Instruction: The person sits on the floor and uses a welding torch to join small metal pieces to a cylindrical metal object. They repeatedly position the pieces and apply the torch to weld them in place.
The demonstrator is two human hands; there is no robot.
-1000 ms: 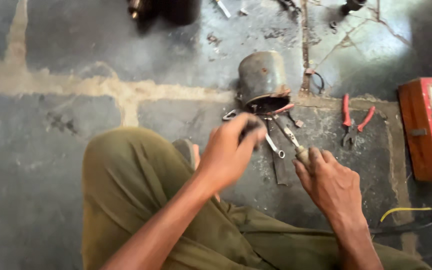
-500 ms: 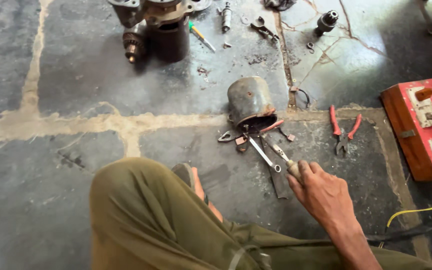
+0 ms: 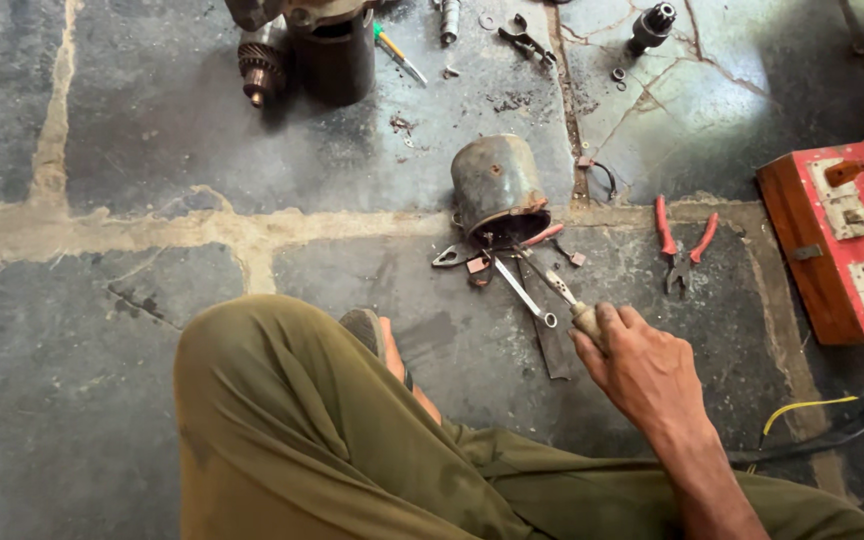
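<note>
On the stone floor, near the centre of the view, the right hand (image 3: 642,365) has its fingers clamped around the pale handle of a screwdriver (image 3: 564,297). Its metal shaft runs toward 11 o'clock, and the tip reaches the open mouth of a grey metal cylinder housing (image 3: 497,188), which lies on its side just at 12 o'clock from the hand. A small spanner (image 3: 522,292) lies beside the shaft, almost parallel to it, and some small loose parts are spread under the mouth of the housing. The left hand is not visible (the raised knee in olive trousers (image 3: 292,420) fills the place at 8 o'clock), so I cannot tell the state of its fingers. Red-handled pliers (image 3: 682,240) lie on the floor at 1 o'clock from the right hand, well apart from it. A red switch box (image 3: 837,245) stands at 3 o'clock, with a black cable going down from it. At 11 o'clock, far up, a dark motor body (image 3: 327,50) with a gear rests on the floor
</note>
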